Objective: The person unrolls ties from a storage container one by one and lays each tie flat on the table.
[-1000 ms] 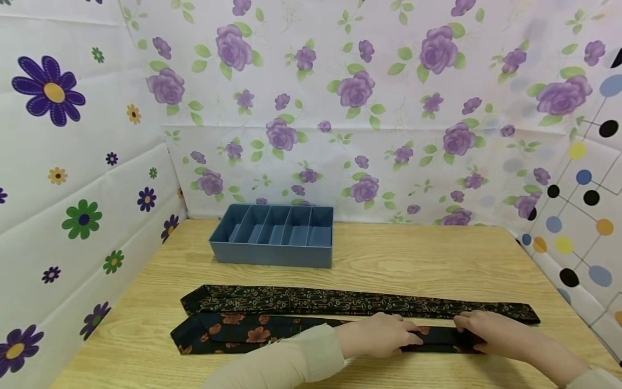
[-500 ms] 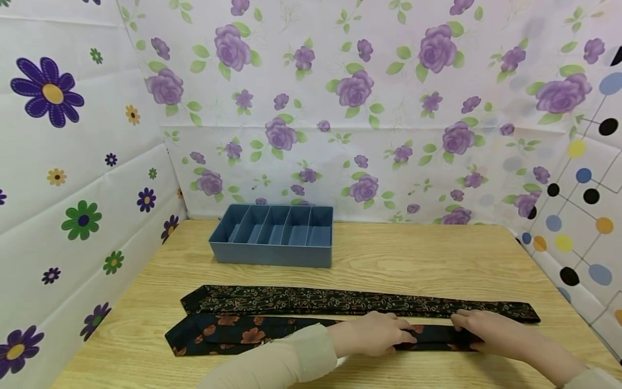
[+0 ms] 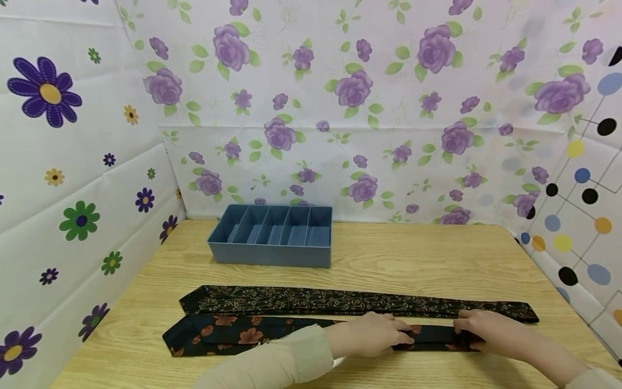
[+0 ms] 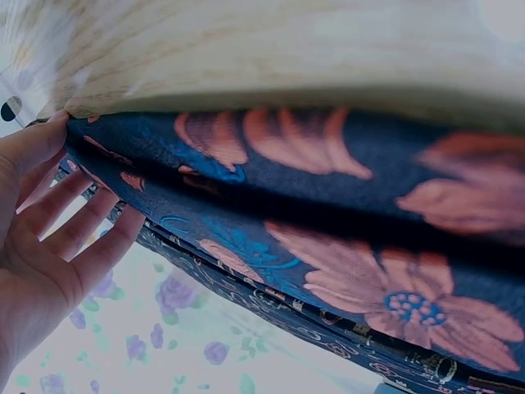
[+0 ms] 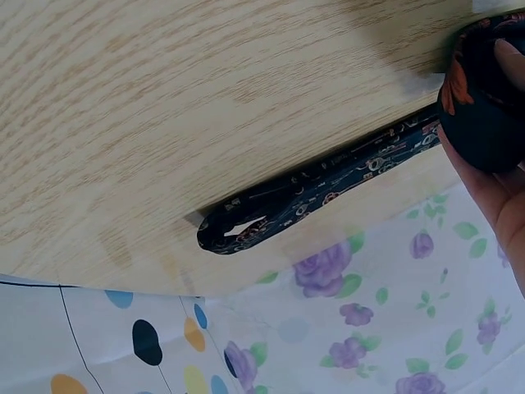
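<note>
A dark navy necktie with orange flowers (image 3: 250,336) lies lengthwise near the front of the table, its pointed wide end at the left. My left hand (image 3: 364,335) holds it right of its middle; in the left wrist view the thumb (image 4: 57,123) is at one edge and the fingers are at the other. At the tie's right end my right hand (image 3: 495,332) grips the rounded fold, which shows in the right wrist view as a dark loop (image 5: 484,144) between thumb and fingers. Just behind it lies a black necktie with a small tan pattern (image 3: 316,301).
A blue-grey box with several compartments (image 3: 269,255) stands at the back left of the wooden table (image 3: 413,254). Flower-printed sheeting (image 3: 301,108) covers the back, and a dotted sheet (image 3: 583,227) hangs at the right.
The flowered necktie's pointed end has slid a little to the left, and my left hand has moved slightly left with it. My right hand stays nearly in place at the folded end.
</note>
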A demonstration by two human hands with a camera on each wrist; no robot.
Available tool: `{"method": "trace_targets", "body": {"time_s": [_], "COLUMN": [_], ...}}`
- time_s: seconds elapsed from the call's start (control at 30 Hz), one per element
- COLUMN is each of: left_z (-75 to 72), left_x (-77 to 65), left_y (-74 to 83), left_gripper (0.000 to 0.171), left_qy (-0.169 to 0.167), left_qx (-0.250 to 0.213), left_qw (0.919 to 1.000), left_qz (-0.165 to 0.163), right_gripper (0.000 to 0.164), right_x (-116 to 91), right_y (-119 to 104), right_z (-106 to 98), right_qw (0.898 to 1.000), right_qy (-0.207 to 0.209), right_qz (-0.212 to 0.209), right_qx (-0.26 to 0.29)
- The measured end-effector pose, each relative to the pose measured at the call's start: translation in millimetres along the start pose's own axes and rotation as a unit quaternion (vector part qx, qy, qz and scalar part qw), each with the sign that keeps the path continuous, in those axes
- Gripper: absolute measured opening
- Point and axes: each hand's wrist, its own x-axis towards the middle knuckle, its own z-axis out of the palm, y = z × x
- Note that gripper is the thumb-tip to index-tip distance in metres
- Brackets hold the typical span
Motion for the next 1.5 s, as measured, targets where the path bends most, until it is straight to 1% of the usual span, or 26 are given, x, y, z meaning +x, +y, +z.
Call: {"method": "trace_targets", "body": {"time_s": [0.07,0.27,0.37,0.47,0.6,0.73,0.87,0.97,1.1,1.3,1.4,1.5], "left_z": [0.2,1.2,0.8,0.2,-0.6,-0.7,-0.4,0.2,0.9,0.7,0.0,-0.3], "left_x": [0.2,1.2,0.9,0.7,0.0,-0.4,-1.1,-1.8,-2.2,-2.1,-2.6,-2.5], "left_y": [-0.2,-0.6,-1.0,-0.9,-0.2,0.4,0.7,1.0,1.1,1.4,1.6,1.4], "left_gripper": [0.05,0.05,0.05,0.05,0.05,0.05,0.05,0.05,0.05,0.05,0.05,0.051], "left_qy": [0.0,-0.001,-0.004,-0.008,-0.008,-0.005,0.001,0.007,0.013,0.014,0.012,0.008], "left_qx": [0.0,-0.009,-0.01,-0.011,-0.01,-0.008,-0.008,-0.008,-0.009,-0.007,-0.008,-0.009], "left_qw": [1.0,1.0,0.9999,0.9999,0.9999,1.0,1.0,0.9999,0.9999,0.9999,0.9999,0.9999], "left_qz": [0.0,0.004,0.001,-0.001,-0.001,0.002,0.0,-0.001,0.0,0.001,-0.001,-0.001], "right_gripper": [0.027,0.036,0.036,0.033,0.03,0.034,0.039,0.04,0.041,0.041,0.037,0.036], "right_x": [-0.8,-1.8,-2.5,-4.7,-6.7,-8.2,-12.6,-15.9,-18.0,-19.7,-21.0,-23.5], "right_y": [0.2,1.1,2.1,3.7,5.4,5.3,5.6,6.6,8.4,11.8,14.5,17.1], "right_z": [-0.3,-1.9,-2.7,-2.2,0.8,2.3,1.6,0.9,1.0,2.2,3.2,4.8], "right_qw": [1.0,0.998,0.998,0.999,1.0,0.999,1.0,1.0,0.999,0.999,0.999,0.999], "right_qy": [-0.002,-0.029,-0.035,-0.024,0.008,0.02,0.001,-0.004,-0.002,-0.014,-0.01,-0.002], "right_qz": [0.004,0.045,0.046,0.023,-0.017,-0.026,-0.001,0.012,0.017,0.033,0.04,0.034], "right_qx": [-0.002,0.012,0.014,0.009,-0.006,-0.017,-0.025,-0.027,-0.03,-0.03,-0.027,-0.025]}}
